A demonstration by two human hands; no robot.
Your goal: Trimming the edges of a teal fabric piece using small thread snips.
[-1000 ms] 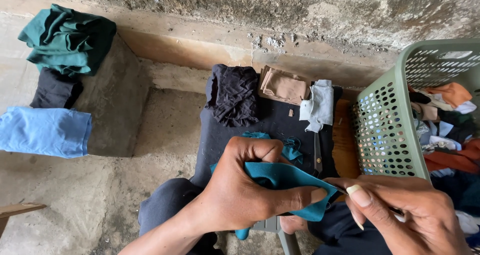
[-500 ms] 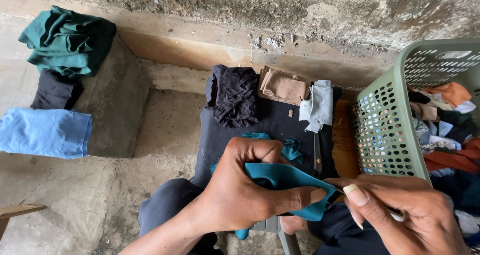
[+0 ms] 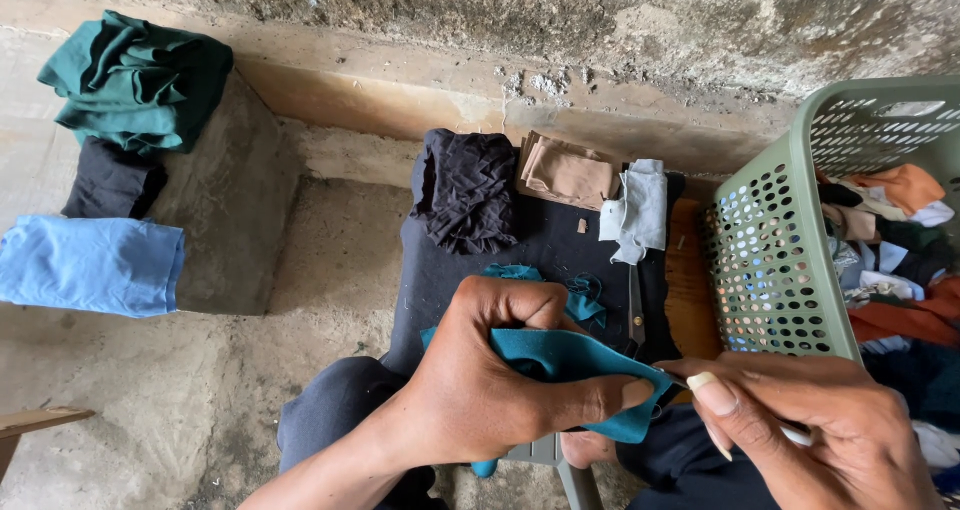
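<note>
Overhead, rough concrete wall and ledge, with a concrete block at left carrying a crumpled dark green cloth, a black folded piece under it and a light blue garment draped over the near edge. At right, a pale green perforated laundry basket tilted and stuffed with mixed clothes in orange, white and dark colours. In the middle, a dark cloth-covered seat bearing a bunched black fabric, a tan folded piece just beside it and a pale grey scrap further right, plus scissors lying along the right edge. Nearer, over dark trousered knees, left hand clamped on a teal fabric piece, thumb pressing it flat against the fingers. Right hand closed, thumb and forefinger pinched together at the teal piece's right tip on something thin and dark, too small to make out.
</note>
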